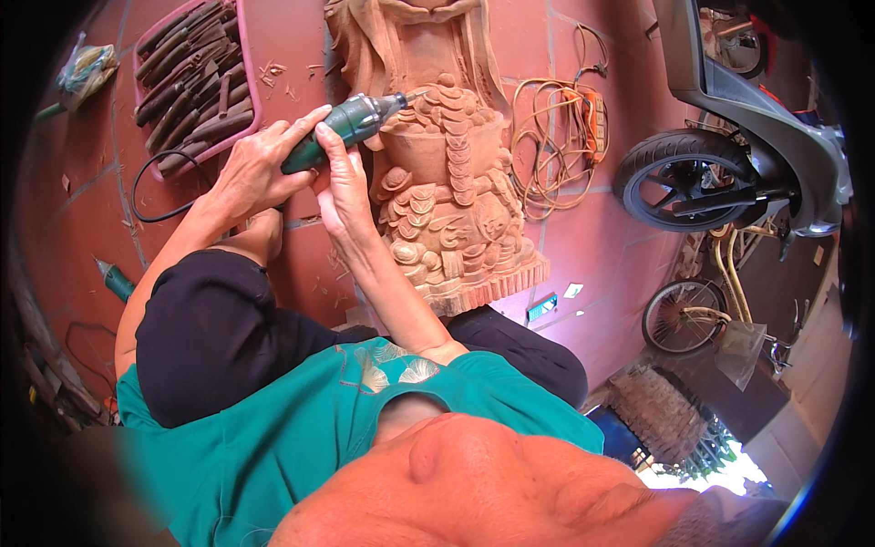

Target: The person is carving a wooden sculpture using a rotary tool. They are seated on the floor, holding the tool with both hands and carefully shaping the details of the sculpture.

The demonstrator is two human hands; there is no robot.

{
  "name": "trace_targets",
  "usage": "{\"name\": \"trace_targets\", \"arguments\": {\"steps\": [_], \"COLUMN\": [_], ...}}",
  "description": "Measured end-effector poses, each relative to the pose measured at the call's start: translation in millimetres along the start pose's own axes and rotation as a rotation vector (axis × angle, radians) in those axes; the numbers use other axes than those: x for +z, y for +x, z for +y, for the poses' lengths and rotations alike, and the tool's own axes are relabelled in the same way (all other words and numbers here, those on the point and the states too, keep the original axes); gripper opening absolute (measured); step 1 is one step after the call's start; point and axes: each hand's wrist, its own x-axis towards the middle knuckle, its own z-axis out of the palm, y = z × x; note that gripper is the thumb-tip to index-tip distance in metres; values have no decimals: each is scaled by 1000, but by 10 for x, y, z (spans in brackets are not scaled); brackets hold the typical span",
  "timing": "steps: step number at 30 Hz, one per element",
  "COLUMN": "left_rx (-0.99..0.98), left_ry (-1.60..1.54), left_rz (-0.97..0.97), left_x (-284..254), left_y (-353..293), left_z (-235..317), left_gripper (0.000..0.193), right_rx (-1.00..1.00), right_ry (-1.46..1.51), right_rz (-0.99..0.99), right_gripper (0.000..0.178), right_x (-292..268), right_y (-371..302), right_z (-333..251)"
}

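Fingers (307,128) of the left hand (260,169) are wrapped round the rear of a dark green rotary tool (354,118), the index laid forward along its casing; the right hand (344,187) grasps the same body, its thumb (330,142) pressed on the near side. Taking the whole view as a dial, the tool lies at eleven o'clock, its nose aimed toward two. Its slim bit (416,95) is at the coin-like pile on a reddish-brown wood carving (451,182), which fills twelve o'clock; whether metal and wood actually meet is hard to tell at this scale. At ten o'clock a pink tray (250,68) holds rows of hand tools (187,77), with a black cord (135,196) curving beside it. Between one and two, an orange power strip (595,128) lies with its coiled cable (538,182). A motorbike wheel (688,178) stands at two, a bicycle wheel (682,317) at three.
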Motion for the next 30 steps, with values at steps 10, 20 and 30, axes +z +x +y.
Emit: {"name": "trace_targets", "arguments": {"steps": [10,20,30], "left_rx": [23,-19,-20], "left_ry": [-79,-74,-80], "left_rz": [26,-15,-37], "left_x": [136,90,72], "left_y": [-11,62,113], "left_z": [-88,-57,-25], "left_gripper": [84,83,81], "right_rx": [-97,-108,-113], "right_ry": [8,34,58], "right_rz": [56,59,60], "right_gripper": [43,39,36], "right_x": [-43,-32,-81], "right_y": [1,30,69], "right_z": [67,47,49]}}
